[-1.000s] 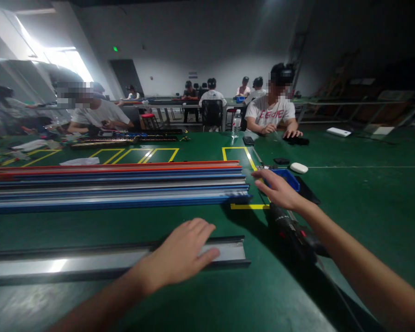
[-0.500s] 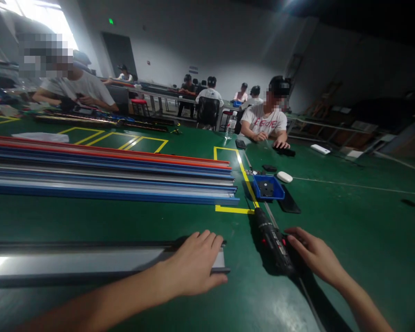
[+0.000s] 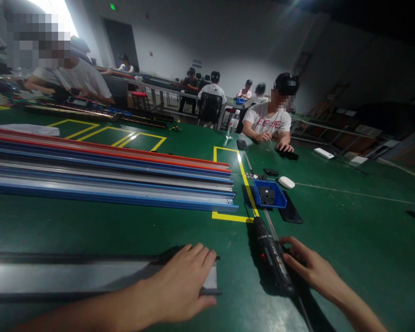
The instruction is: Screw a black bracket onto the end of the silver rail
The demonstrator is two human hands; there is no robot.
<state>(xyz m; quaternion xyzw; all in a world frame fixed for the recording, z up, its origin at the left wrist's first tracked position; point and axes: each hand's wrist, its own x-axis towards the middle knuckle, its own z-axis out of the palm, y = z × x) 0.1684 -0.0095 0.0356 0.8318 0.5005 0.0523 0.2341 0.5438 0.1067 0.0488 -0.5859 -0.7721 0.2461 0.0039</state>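
Note:
My left hand [image 3: 185,281] is wrapped over the right end of a long grey metal rail [image 3: 90,276], fingers across its far edge and thumb by its near edge. On the green table to the right lies a black power drill [image 3: 275,263] with red details, its bit pointing toward the far side. Beside the drill's right flank is my right hand [image 3: 311,265]. Its thumb and fingers are apart, with the tips at or touching the drill body; contact is hard to make out. Part of the rail's end is covered by my left hand.
Beyond the rail lie several long blue, silver and red rails [image 3: 124,184]. A blue bin [image 3: 271,198] holds a black part, with a black phone [image 3: 290,210] and a white oval object [image 3: 286,182] nearby. Across the table sit a co-worker [image 3: 268,120] and a water bottle [image 3: 233,125].
The table things sit slightly lower in view as the camera shifts. My right fingers have come closer to the drill's side. My left hand stays on the rail.

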